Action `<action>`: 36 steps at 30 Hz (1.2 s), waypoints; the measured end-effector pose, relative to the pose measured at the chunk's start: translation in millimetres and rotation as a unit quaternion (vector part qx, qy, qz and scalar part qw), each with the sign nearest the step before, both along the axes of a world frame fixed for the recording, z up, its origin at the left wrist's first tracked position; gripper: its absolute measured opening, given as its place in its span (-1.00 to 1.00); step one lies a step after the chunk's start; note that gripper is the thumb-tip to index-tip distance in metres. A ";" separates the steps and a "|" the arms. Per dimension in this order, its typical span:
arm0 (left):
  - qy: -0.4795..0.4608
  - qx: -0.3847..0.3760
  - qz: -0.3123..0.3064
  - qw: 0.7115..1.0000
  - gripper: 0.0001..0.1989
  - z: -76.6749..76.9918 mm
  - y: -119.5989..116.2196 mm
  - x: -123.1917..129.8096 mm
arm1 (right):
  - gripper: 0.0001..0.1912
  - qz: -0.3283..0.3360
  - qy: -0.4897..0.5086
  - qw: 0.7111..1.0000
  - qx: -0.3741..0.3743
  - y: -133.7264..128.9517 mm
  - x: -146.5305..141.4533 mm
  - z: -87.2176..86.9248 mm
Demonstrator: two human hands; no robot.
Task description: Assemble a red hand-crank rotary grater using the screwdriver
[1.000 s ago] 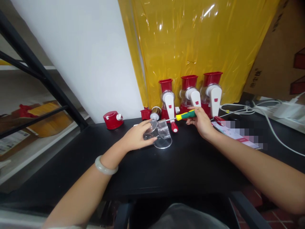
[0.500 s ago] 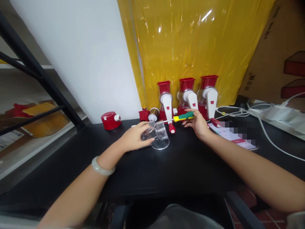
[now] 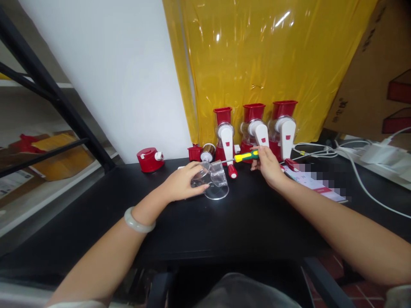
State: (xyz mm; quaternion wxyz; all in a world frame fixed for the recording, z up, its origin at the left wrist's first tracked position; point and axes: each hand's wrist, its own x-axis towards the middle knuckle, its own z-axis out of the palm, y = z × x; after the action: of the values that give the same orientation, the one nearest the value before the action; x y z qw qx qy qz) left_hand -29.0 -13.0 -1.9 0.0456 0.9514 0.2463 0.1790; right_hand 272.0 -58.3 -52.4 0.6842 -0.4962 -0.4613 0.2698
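Observation:
In the head view my left hand (image 3: pixel 184 183) is closed around a clear plastic grater body (image 3: pixel 218 174), which lies on its side on the black table. Its rounded base flange faces me. My right hand (image 3: pixel 269 166) grips the end of a screwdriver (image 3: pixel 246 156) with a yellow and green handle. The thin shaft points left, and its tip meets the upper right side of the clear part; exactly where it touches is too small to tell. Just behind the part are a grater drum (image 3: pixel 208 152) and a small red piece (image 3: pixel 194 152).
Three red and white rotary graters (image 3: pixel 253 128) stand against the yellow film (image 3: pixel 250 55). A red round base (image 3: pixel 150 159) sits at the left. Toward the right lie a printed leaflet (image 3: pixel 316 184), white cables (image 3: pixel 356 167) and a power strip (image 3: pixel 375 154).
The screwdriver handle has turned, with more yellow now facing up, and the fingers of my right hand have shifted around its end. My left hand keeps its hold; the view moved slightly.

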 end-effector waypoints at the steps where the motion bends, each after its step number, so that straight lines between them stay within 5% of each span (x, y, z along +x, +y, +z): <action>1: 0.001 0.001 0.000 1.000 -0.55 0.1 0.0 0.1 | -0.51 -0.002 -0.003 1.000 -0.001 -0.1 -0.1 0.3; 10: -0.002 0.002 0.001 1.000 -0.56 -0.2 -0.4 -0.1 | -0.63 0.058 0.060 0.997 0.004 5.3 5.0 -0.4; 18: -0.002 0.000 0.004 1.000 -0.56 0.6 -1.1 0.5 | -0.43 0.034 0.024 0.999 0.005 1.6 2.3 2.3; 31: 0.013 0.011 0.006 1.000 -0.55 0.2 -0.4 0.6 | -0.68 0.061 0.065 0.996 -0.008 4.8 4.6 2.7; 36: 0.017 0.013 0.004 1.000 -0.55 1.0 -0.6 0.8 | -0.59 0.042 0.038 0.998 0.014 3.8 3.6 2.5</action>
State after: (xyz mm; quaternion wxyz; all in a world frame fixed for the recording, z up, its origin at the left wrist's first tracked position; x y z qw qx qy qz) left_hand -28.2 -13.6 -0.9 0.0279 0.9539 0.2481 0.1666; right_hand 275.6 -54.6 -49.9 0.6964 -0.4562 -0.4589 0.3105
